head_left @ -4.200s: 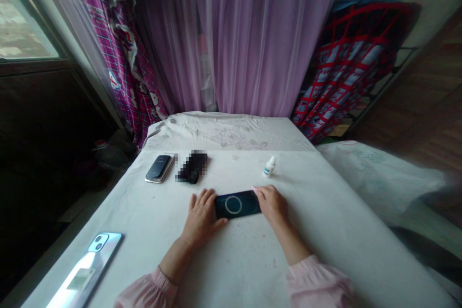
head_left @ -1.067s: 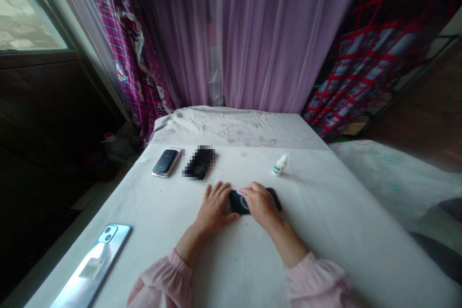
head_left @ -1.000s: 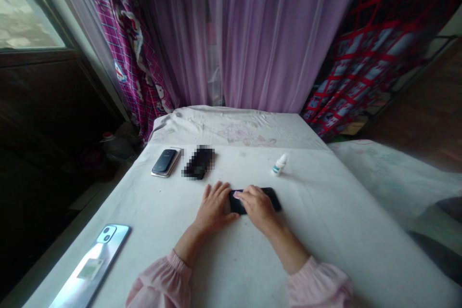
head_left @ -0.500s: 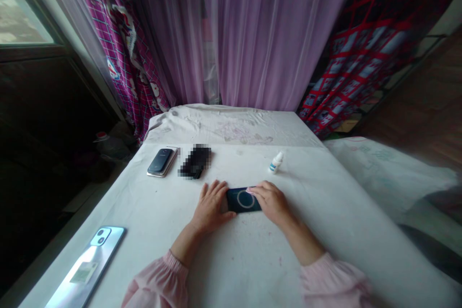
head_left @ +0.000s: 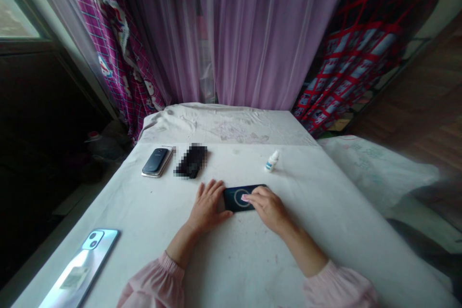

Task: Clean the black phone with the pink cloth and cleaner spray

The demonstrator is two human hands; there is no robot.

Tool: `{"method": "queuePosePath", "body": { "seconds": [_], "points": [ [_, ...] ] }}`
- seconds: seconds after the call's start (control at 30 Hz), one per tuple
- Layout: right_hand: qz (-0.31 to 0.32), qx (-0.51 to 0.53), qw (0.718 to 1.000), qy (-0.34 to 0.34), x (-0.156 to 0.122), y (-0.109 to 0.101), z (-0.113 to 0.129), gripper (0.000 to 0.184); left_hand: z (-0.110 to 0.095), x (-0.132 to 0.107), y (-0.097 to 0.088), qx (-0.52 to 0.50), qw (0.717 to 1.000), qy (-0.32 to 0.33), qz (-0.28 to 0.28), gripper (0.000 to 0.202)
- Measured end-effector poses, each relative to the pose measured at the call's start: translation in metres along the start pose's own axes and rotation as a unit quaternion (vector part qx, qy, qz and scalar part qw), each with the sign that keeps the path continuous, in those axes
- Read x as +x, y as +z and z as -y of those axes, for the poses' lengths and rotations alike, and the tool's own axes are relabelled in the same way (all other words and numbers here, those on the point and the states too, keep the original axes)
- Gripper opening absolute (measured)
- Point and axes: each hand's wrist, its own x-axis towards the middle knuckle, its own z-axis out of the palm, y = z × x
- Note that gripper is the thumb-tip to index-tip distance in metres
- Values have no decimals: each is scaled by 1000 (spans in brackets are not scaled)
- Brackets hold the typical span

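Note:
A dark phone with a pale ring on its back (head_left: 236, 197) lies flat on the white cloth-covered table (head_left: 231, 260) in front of me. My left hand (head_left: 206, 207) rests flat at the phone's left end, fingers stretched out and thumb along its near edge. My right hand (head_left: 266, 206) lies over the phone's right part, fingers extended, fingertips touching the ring. Both wrists wear pink cuffs.
A small dark phone (head_left: 156, 161) and a blurred black item (head_left: 190, 162) lie at the far left. A white dropper bottle (head_left: 271, 160) stands at the far right. A silvery phone (head_left: 77, 269) lies near the left edge. Purple curtains (head_left: 245, 33) hang behind.
My right hand has slid back and forth across the phone; half a second ago it was at the right end, now its fingertips are on the ring. The left hand stayed put.

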Motion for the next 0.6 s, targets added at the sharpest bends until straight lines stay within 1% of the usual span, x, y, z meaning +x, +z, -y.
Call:
{"method": "queuePosePath", "body": {
  "seconds": [0.07, 0.13, 0.2, 0.27, 0.37, 0.43, 0.53, 0.6],
  "points": [
    [-3, -15, 1000, 22, 7, 0, -6, 21, 0, 0, 1, 1, 1000, 0, -2, 74],
    [-6, -35, 999, 42, 16, 5, -5, 23, 0, 0, 0, 1, 1000, 1, -3, 73],
    [0, -48, 998, 50, 25, 12, 1, 24, -1, 0, -1, -1, 1000, 0, 0, 74],
    [8, -46, 998, 39, 29, 19, 12, 25, -2, 0, -2, -3, 1000, -3, 4, 75],
    [11, -21, 1000, 4, 22, 23, 24, 26, -3, 0, -3, -5, 1000, -8, 4, 75],
    [10, -4, 1000, -15, 12, 19, 26, 27, -3, 0, -3, -3, 1000, -7, 3, 75],
    [9, 3, 1000, -23, -2, 9, 17, 27, -3, 0, -2, 0, 1000, -5, 3, 75],
    [3, -3, 1000, -9, -4, 3, 8, 25, -3, 0, -2, -1, 1000, -5, 3, 75]
  ]
}}
